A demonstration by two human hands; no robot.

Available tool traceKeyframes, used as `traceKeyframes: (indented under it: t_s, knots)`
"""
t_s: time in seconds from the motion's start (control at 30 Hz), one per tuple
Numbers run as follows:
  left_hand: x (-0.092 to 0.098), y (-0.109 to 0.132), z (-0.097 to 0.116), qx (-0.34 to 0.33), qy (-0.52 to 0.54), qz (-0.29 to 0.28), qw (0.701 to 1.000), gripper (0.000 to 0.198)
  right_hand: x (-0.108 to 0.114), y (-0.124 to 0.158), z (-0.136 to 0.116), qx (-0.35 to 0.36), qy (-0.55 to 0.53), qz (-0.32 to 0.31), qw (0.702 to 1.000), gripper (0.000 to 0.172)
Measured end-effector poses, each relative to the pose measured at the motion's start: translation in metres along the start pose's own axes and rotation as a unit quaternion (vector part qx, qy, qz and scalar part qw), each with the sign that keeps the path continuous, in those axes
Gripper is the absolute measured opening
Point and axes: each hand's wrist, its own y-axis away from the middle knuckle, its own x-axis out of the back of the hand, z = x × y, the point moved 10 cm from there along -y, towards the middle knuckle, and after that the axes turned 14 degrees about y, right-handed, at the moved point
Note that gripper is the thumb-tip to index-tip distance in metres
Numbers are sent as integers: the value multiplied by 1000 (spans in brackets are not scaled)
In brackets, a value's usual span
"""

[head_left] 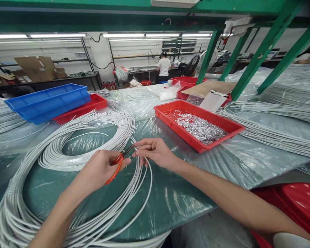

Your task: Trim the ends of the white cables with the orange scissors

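Orange-handled pliers (116, 165) are gripped in my left hand (99, 169), their dark jaws pointing right toward the tip of a white cable. My right hand (156, 151) pinches the end of that white cable (150, 182) between thumb and fingers, right beside the jaws. Whether the jaws touch the cable cannot be made out. Below both hands, more white cables curve in a large loose loop (12, 193) over the table. A second coil of white cable (124, 132) lies behind my hands.
A red tray (198, 146) with small silvery pieces (198, 127) stands right of the coils. Blue trays (51, 101) rest on a red tray (95, 103) at left. Green posts (209, 57) and more cables (271, 131) are at right. A person (164, 66) is at a far bench.
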Motion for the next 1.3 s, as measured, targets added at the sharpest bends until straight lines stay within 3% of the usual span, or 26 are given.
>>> traceKeyframes:
  t_s: [0.13,0.37,0.5,0.77,0.97,1.3]
  knots:
    - [-5,1,3,10,39,-26,999,48,5,1,-6,14,9,27,999,45]
    - [-11,3,5,27,65,-43,997,45,13,0,-6,27,15,63,998,33]
    - [-17,3,1,40,89,-66,993,40,12,0,-11,44,17,58,997,31]
    - [-18,2,-2,43,98,-58,993,38,7,1,-18,67,-4,27,997,24]
    - [-17,2,-2,43,104,-56,992,37,9,3,-17,68,22,43,997,26]
    - [-18,0,2,23,118,-58,991,34,2,3,-10,23,25,22,999,34]
